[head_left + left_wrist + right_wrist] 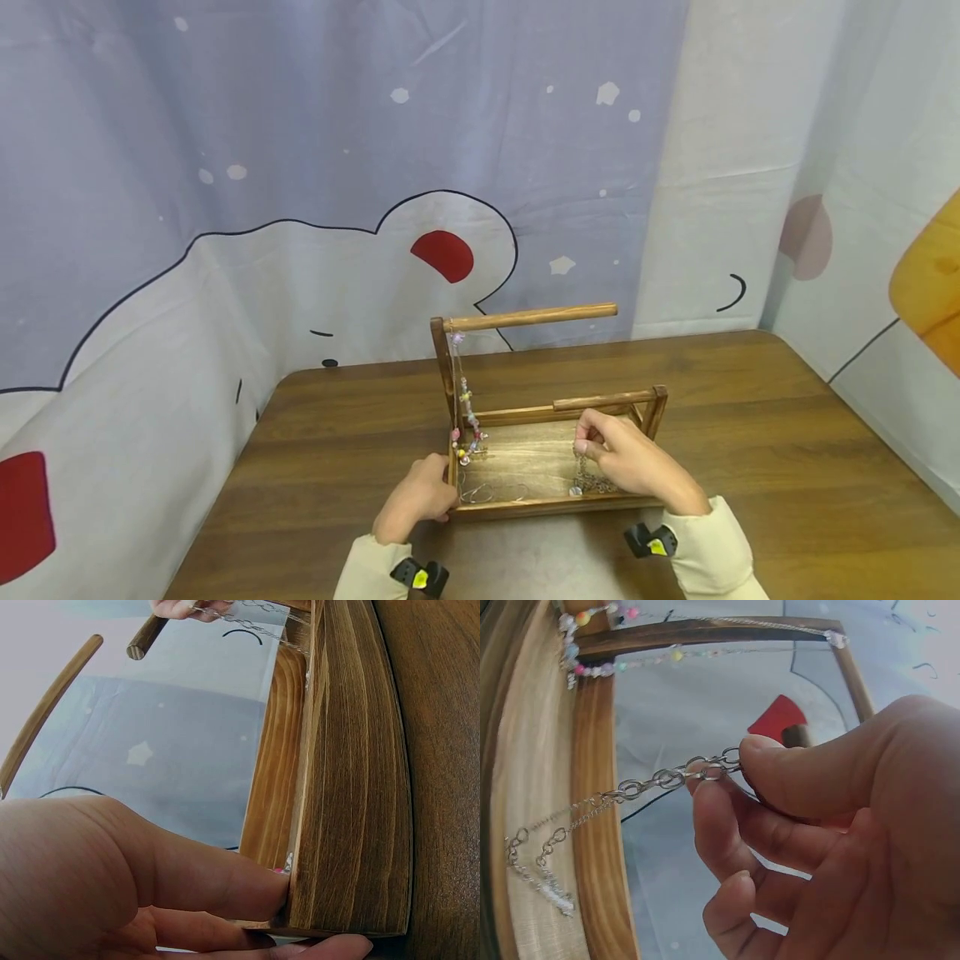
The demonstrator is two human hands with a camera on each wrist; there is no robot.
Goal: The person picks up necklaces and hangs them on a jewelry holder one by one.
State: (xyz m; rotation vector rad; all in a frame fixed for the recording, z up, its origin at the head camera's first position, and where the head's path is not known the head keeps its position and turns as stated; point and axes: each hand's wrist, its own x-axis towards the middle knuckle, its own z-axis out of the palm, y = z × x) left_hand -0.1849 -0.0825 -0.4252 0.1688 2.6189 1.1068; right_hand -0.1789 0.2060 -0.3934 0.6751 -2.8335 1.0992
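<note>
A wooden jewelry stand (pixel 555 506), a shallow tray with posts and two bars, sits on the table. At its left front corner my left hand (pixel 423 490) grips the tray wall, thumb on one side and fingertips at the lower edge in the left wrist view. Over the right part of the tray, my right hand (pixel 626 454) pinches a silver chain necklace (pixel 667 778) between thumb and index finger. Its lower part hangs down to the tray floor. A colorful beaded necklace (pixel 470 408) hangs from the left end of the upper bar (pixel 532 317).
Thin silver loops (pixel 480 493) lie at the tray's left front. The shorter, lower bar (pixel 603 400) extends leftward from the right post, close behind my right hand. Behind the brown table (pixel 360 400) hangs a printed curtain (pixel 337 125).
</note>
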